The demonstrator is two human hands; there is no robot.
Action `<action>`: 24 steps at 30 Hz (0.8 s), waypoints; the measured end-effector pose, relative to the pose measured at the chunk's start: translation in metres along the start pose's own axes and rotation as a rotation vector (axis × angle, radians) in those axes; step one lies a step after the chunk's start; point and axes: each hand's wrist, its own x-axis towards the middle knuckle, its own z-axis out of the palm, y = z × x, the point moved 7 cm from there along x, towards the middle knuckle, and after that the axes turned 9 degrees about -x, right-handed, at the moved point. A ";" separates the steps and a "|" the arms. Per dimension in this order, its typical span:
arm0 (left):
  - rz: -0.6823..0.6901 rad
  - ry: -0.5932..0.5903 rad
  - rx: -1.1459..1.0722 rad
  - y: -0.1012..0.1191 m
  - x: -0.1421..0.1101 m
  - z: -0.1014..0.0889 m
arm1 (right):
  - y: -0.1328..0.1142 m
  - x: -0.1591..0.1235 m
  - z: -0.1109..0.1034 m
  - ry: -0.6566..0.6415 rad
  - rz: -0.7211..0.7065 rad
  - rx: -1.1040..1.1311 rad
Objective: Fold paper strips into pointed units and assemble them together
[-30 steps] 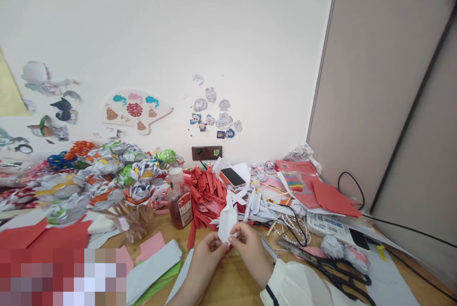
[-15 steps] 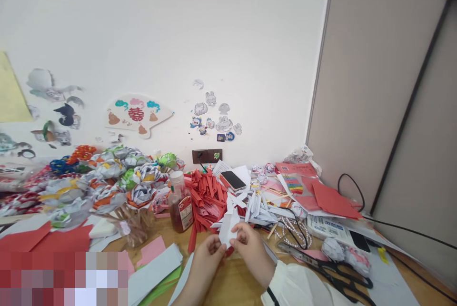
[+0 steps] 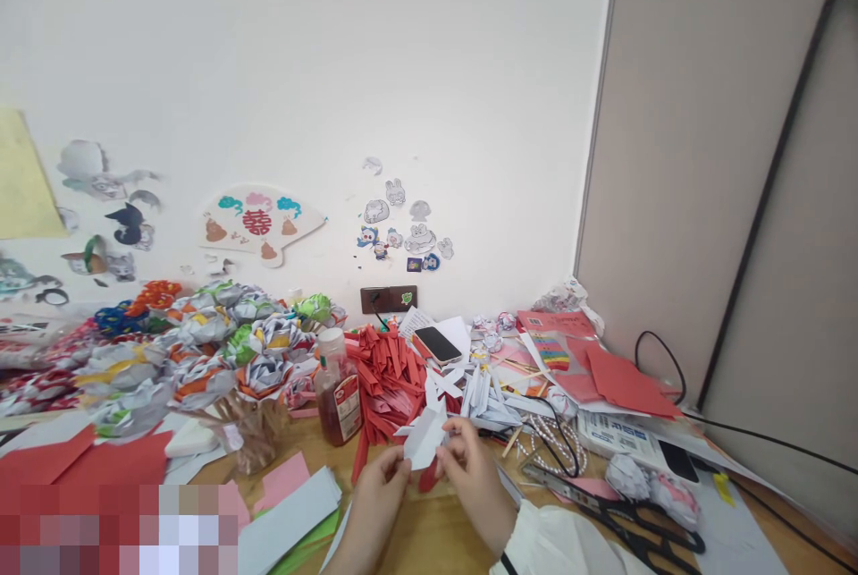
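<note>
Between my two hands is a small folded piece of white paper (image 3: pixel 424 439), tilted over the wooden table (image 3: pixel 422 539). My left hand (image 3: pixel 381 481) pinches its lower left corner between thumb and fingers. On the right edge, my right hand (image 3: pixel 469 468) grips it with thumb and forefinger. Just beyond the hands lie a heap of folded red paper strips (image 3: pixel 389 378) and a pile of folded white paper strips (image 3: pixel 489 396). A bit of red shows beneath the held paper; its kind I cannot make out.
Large scissors (image 3: pixel 623 517) lie at the right, near crumpled paper balls (image 3: pixel 626 477). A bottle of reddish liquid (image 3: pixel 339 396) stands left of the red heap. Paper flowers (image 3: pixel 207 325) fill the back left. A phone (image 3: pixel 437 344) rests behind the strips; stacked paper sheets (image 3: pixel 291 521) lie front left.
The white paper has tilted and shifted slightly left, showing more of its flat face. My left hand has moved a little left; both hands still hold the paper. The view has shifted slightly.
</note>
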 end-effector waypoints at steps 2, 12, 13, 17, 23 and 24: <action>0.036 0.020 0.064 0.007 0.002 -0.007 | 0.000 0.003 -0.021 0.139 -0.024 -0.116; 0.060 -0.158 0.151 0.008 0.004 0.001 | 0.002 0.015 -0.021 -0.229 -0.065 -0.084; 0.045 -0.151 0.113 0.007 0.005 0.000 | 0.003 0.014 -0.018 -0.266 -0.048 -0.058; -0.030 -0.176 -0.022 0.005 0.005 0.002 | 0.009 0.009 -0.008 -0.371 0.026 0.061; -0.093 -0.113 -0.183 0.019 -0.004 0.002 | 0.010 0.011 -0.006 -0.334 0.148 0.331; -0.096 -0.083 -0.208 0.021 -0.005 0.001 | 0.010 0.012 -0.006 -0.305 0.165 0.374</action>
